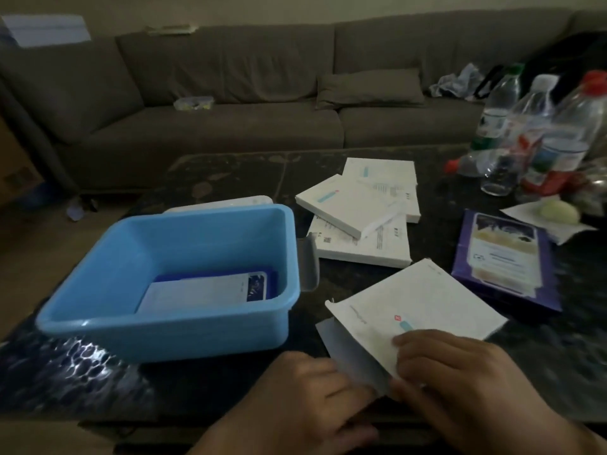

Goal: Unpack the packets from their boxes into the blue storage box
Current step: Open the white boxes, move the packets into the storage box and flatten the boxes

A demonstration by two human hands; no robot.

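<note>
The white box [417,307] lies flat on the dark table [230,172] directly in front of the person, just right of the blue storage box [170,284]. Its long axis runs from the near edge, where both hands work, away and to the right; the opened end with its grey flap [354,359] faces the person. The right hand [460,372] rests on top of the near end with fingers curled over the panel and thumb underneath, pinching the box. The left hand [305,399] sits at the flap on the left side, fingers bent toward the opening; motion blur and low light leave it uncertain whether it pinches the flap or merely touches it. No packet is visible emerging from the opening. The storage box stands open, its rim near the left hand, and one packet [207,290] already lies flat on its floor. Three further white boxes [361,211] are stacked loosely behind, well apart from both hands, and a purple pack [505,261] lies to the right. Judgement: the contents must be drawn toward the person along the box's long axis, then carried left; the left hand is nearer to both the opening and the storage box.
</note>
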